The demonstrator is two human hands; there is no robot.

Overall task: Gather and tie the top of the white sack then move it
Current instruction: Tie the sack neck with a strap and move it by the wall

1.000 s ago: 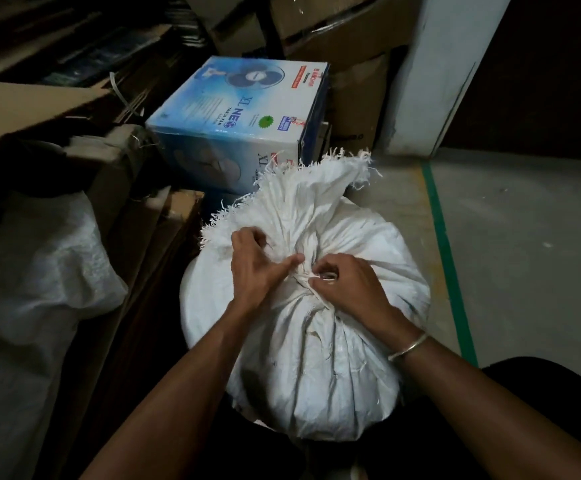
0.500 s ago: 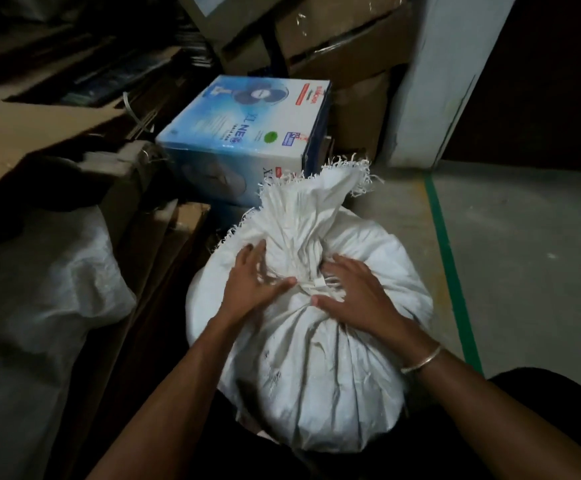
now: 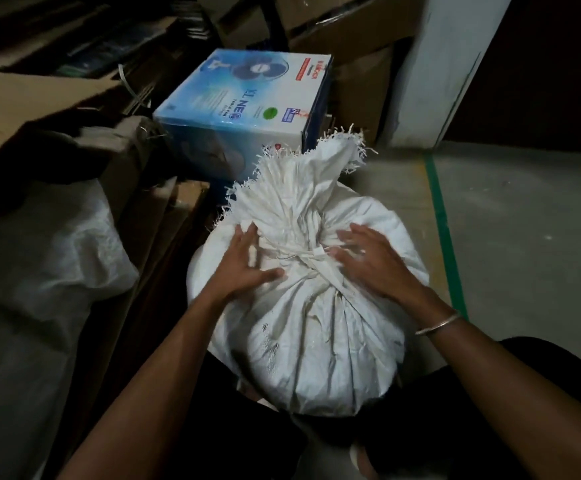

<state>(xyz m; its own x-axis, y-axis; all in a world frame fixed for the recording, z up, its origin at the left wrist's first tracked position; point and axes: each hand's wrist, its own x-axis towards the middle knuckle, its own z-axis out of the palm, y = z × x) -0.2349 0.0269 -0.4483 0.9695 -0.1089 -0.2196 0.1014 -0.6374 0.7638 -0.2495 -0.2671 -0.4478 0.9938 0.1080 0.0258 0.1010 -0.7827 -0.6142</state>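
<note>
The full white woven sack (image 3: pixel 316 337) stands upright on the floor in front of me. Its top is bunched into a frayed neck (image 3: pixel 302 188) bound by a white tie with a knot (image 3: pixel 316 252). My left hand (image 3: pixel 244 261) lies flat on the sack's left shoulder, fingers spread, beside the neck. My right hand (image 3: pixel 372 261) rests flat on the right shoulder, fingers spread and blurred, just right of the knot. Neither hand grips the tie or the cloth.
A blue fan carton (image 3: pixel 247 109) stands just behind the sack. Brown cardboard boxes (image 3: pixel 32 98) and another pale sack (image 3: pixel 39 271) crowd the left. A white pillar (image 3: pixel 448 64) rises behind; grey floor with a green line (image 3: pixel 443 230) lies to the right.
Both hands let go of the tie at the knot and opened, sliding apart onto the sack's shoulders. The view tilted a little, so the sack sits lower in frame.
</note>
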